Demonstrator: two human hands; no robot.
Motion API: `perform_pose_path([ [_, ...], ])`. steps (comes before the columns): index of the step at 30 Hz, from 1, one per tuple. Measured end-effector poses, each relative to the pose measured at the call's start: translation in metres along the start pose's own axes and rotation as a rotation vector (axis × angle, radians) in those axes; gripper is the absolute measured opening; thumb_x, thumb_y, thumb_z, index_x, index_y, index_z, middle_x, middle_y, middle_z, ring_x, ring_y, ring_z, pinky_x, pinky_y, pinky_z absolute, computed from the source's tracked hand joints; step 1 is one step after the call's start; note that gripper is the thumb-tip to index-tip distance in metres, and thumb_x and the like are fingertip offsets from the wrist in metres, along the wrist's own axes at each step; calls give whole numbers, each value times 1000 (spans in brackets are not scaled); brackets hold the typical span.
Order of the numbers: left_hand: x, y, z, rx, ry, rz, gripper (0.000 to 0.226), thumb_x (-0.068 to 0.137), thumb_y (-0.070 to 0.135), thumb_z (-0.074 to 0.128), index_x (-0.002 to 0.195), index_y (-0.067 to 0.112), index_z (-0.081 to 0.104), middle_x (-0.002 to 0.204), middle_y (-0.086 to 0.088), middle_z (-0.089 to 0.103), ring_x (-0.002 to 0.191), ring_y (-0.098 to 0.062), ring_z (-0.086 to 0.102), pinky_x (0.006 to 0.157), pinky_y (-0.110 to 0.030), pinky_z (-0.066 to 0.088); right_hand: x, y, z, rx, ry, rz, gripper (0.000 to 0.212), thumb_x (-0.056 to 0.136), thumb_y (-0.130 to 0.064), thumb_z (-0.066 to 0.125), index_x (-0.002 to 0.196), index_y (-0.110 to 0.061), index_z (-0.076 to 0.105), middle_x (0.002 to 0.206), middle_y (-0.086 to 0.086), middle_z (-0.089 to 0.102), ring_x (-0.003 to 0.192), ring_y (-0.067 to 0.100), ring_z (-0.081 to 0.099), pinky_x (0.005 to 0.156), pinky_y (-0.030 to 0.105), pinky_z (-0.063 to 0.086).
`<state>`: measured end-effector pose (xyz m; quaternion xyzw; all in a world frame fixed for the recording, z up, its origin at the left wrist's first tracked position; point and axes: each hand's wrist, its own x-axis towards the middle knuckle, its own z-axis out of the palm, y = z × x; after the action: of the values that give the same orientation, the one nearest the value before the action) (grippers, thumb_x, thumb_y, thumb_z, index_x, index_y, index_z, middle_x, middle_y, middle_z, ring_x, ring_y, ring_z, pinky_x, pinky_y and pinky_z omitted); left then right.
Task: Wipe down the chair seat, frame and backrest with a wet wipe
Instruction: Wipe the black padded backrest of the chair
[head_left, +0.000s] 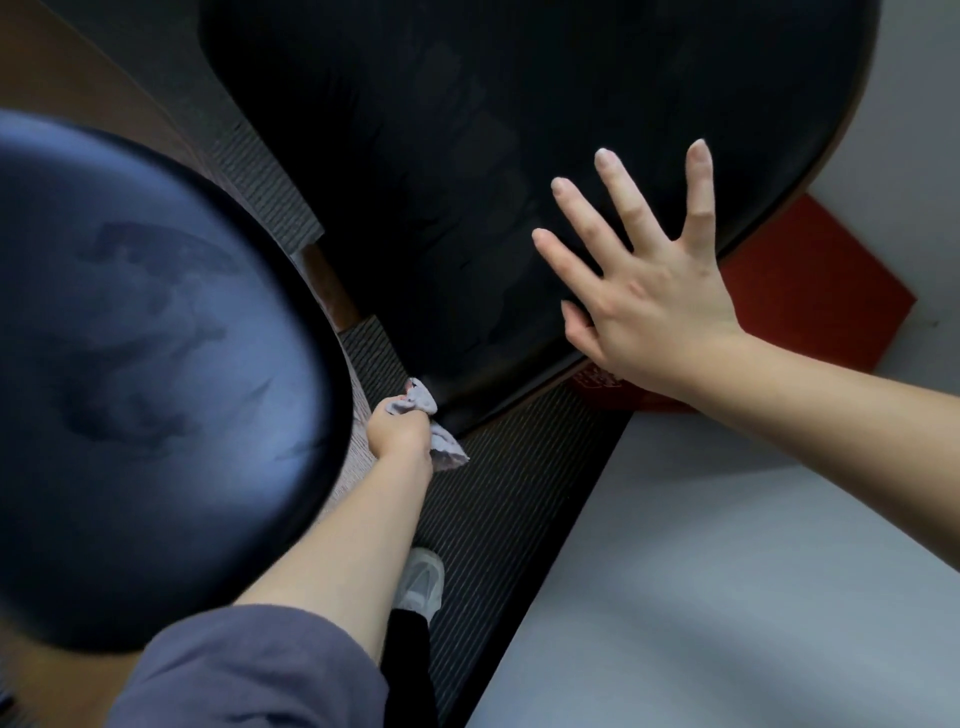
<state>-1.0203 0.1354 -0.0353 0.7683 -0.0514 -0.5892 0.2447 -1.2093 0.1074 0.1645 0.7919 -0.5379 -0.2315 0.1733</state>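
Progress looks partial. The round dark seat (145, 364), close at the left and blurred, carries cloudy streaks that read as damp wipe marks, so I judge it already gone over, though the blur leaves that unsure. The wet wipe (418, 400) is bunched in the left hand (399, 428), whose fingers are curled round it, and it presses against the lower rim of the large black panel (441, 156), which I take for the chair's backrest. Faint smears on the panel's face suggest some passes there, and the rim is the step in hand. No part of the frame shows plainly, so I cannot tell whether it is done.

The right hand (649, 296) lies flat on the panel near its right edge, with its fingers (621, 192) wide and straight, holding nothing. It seems to steady the chair.

By count there are one wipe, two hands and two dark chair surfaces. There is also one red box (810, 291), partly hidden behind the panel's right edge, and one pale shoe (423, 579) on the striped mat (509, 493) below.
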Motion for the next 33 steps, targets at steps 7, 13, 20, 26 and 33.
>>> perform_pose_path([
  [7,9,20,-2,216,-32,71,27,90,6,49,68,21,51,70,-7,57,65,-27,62,57,-30,49,1,-2,-12,6,-104,4,57,97,-41,35,148,-15,32,159,18,13,145,44,-1,102,73,-11],
  [13,-17,60,-33,-48,-235,16,20,88,-7,54,85,12,60,86,-6,62,84,-18,62,79,-28,50,24,-18,-26,385,-33,-162,48,87,-19,50,133,-6,53,152,18,34,143,41,22,115,60,17],
  [20,-58,180,-66,-259,-628,118,16,89,2,58,104,7,61,94,-4,67,87,-14,64,78,-27,51,112,-38,-74,1701,-600,576,49,92,-40,58,139,-26,48,126,-12,60,112,1,57,99,29,47],
  [26,-49,239,-67,-177,-569,191,14,89,14,64,98,23,67,93,5,71,93,-14,60,86,-34,39,190,-31,-101,1937,-500,676,23,84,-16,70,107,-17,68,101,3,72,94,17,70,83,35,58],
  [33,-34,291,-40,107,-464,417,37,90,16,66,125,25,62,126,8,61,114,-6,55,100,-27,43,300,58,-118,994,350,175,22,81,-8,62,99,-17,70,94,-2,60,86,10,58,78,21,47],
])
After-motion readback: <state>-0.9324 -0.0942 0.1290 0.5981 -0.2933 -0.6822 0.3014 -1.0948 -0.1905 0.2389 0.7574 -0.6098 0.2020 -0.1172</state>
